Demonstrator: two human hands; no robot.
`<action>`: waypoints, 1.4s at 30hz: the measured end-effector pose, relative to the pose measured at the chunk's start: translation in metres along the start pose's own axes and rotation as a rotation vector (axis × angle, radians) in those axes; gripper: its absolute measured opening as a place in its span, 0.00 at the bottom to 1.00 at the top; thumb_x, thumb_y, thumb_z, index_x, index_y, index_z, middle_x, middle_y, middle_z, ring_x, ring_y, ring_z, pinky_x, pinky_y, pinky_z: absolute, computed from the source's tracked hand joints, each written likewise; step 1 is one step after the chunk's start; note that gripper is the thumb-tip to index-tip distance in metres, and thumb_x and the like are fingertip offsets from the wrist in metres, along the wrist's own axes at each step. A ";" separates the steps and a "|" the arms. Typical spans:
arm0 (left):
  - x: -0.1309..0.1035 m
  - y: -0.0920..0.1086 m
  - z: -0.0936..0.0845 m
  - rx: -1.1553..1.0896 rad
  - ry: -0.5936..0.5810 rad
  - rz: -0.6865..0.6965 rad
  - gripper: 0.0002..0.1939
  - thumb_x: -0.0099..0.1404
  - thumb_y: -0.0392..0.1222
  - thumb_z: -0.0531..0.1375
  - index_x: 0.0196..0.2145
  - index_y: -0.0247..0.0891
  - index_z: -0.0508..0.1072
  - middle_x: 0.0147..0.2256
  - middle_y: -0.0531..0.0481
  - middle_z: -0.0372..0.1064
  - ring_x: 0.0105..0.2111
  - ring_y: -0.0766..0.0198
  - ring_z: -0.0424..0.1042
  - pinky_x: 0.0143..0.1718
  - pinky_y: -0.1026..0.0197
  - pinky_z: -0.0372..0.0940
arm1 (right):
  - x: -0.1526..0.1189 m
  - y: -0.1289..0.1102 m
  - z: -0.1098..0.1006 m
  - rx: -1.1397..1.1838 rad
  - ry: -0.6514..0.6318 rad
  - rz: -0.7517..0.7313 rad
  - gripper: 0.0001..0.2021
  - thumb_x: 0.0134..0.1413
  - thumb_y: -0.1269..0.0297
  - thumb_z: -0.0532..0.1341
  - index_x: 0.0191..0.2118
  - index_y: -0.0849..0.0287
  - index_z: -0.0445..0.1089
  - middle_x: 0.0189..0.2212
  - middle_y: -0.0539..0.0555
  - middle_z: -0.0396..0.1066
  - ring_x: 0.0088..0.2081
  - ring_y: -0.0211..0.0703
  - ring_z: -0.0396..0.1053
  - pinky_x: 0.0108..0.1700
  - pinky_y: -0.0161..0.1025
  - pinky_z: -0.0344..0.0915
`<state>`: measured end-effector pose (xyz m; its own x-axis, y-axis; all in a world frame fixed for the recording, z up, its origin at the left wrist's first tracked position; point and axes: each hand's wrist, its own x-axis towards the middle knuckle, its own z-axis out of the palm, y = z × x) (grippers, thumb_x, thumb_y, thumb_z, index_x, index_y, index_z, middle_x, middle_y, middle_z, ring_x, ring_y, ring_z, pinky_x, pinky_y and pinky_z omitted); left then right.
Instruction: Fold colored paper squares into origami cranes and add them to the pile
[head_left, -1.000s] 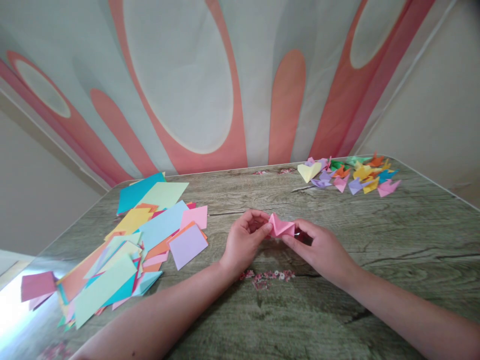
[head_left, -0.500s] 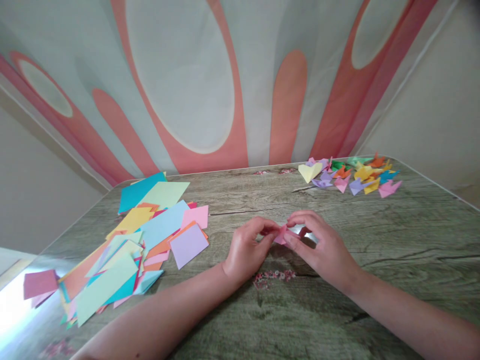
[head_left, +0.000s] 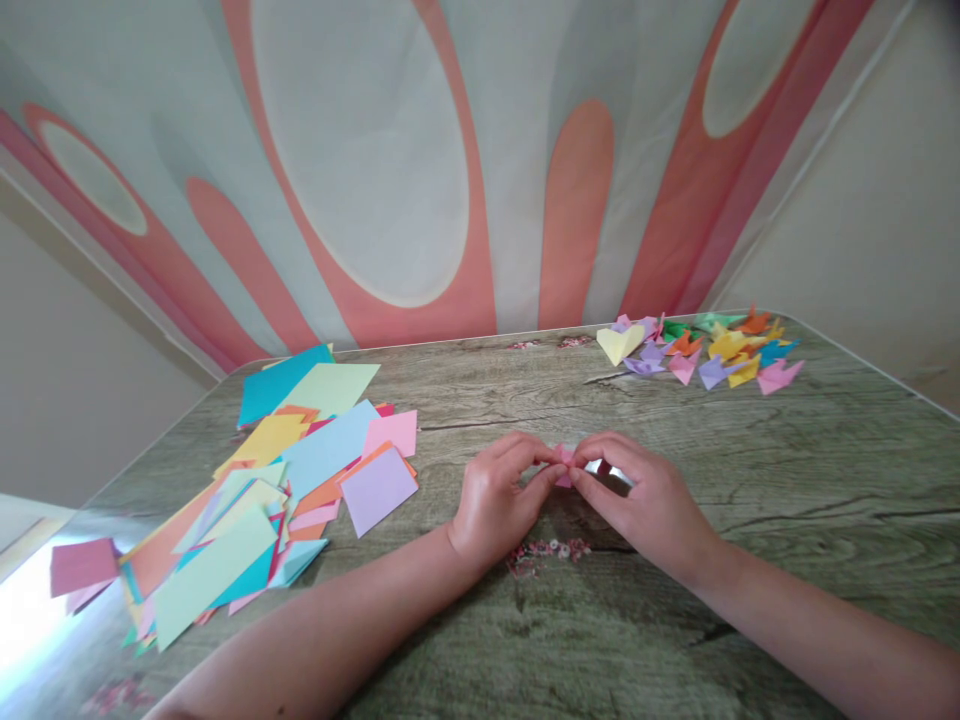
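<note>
Pinched at mid-table, over a grey-brown, wood-grained tabletop (head_left: 487, 385): a small, folded piece of pink paper (head_left: 563, 454), gripped between thumb and fingers of the bare left hand (head_left: 499, 495) on one side and of the bare right hand (head_left: 649, 490) on the other, with thumb tips nearly meeting in front. Best to hold firmly with the left, line up edges before pressing, then work the crease with the right thumb in short, even nips; avoid squeezing hard, for risk of crumpling so small a piece. Impossible to tell any pointing direction or long axis, with most of the paper hidden behind fingertips and visible only as small pink bits above and below the thumbs. Well apart from a loose pile of flat, multicoloured paper sheets (head_left: 259, 500) to the left and from clustered small, folded, multicoloured paper figures (head_left: 726, 345) at far right.
</note>
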<state>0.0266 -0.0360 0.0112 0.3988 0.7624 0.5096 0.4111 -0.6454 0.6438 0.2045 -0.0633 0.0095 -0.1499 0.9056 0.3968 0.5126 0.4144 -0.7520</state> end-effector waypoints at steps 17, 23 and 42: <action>-0.003 -0.005 -0.001 0.195 -0.046 0.108 0.07 0.64 0.39 0.58 0.38 0.38 0.75 0.36 0.47 0.73 0.37 0.61 0.70 0.40 0.58 0.65 | 0.000 0.002 -0.001 -0.025 -0.040 0.051 0.06 0.58 0.64 0.59 0.31 0.54 0.71 0.28 0.48 0.71 0.31 0.39 0.67 0.36 0.36 0.61; 0.005 -0.005 -0.008 0.181 -0.125 0.159 0.10 0.65 0.41 0.58 0.42 0.39 0.74 0.43 0.45 0.72 0.42 0.60 0.68 0.46 0.55 0.63 | 0.001 0.005 -0.003 0.011 -0.044 0.086 0.05 0.59 0.63 0.59 0.33 0.54 0.71 0.30 0.48 0.72 0.34 0.40 0.68 0.38 0.37 0.62; 0.021 -0.001 -0.030 -0.156 -0.437 -0.087 0.16 0.64 0.36 0.57 0.50 0.42 0.69 0.48 0.47 0.70 0.48 0.61 0.68 0.51 0.56 0.62 | 0.011 0.009 -0.014 0.228 -0.299 -0.026 0.07 0.59 0.60 0.59 0.33 0.53 0.72 0.33 0.51 0.68 0.40 0.42 0.67 0.45 0.41 0.62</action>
<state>0.0100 -0.0178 0.0379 0.6900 0.7001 0.1835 0.3435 -0.5399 0.7685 0.2194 -0.0507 0.0143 -0.4180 0.8669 0.2715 0.3094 0.4168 -0.8547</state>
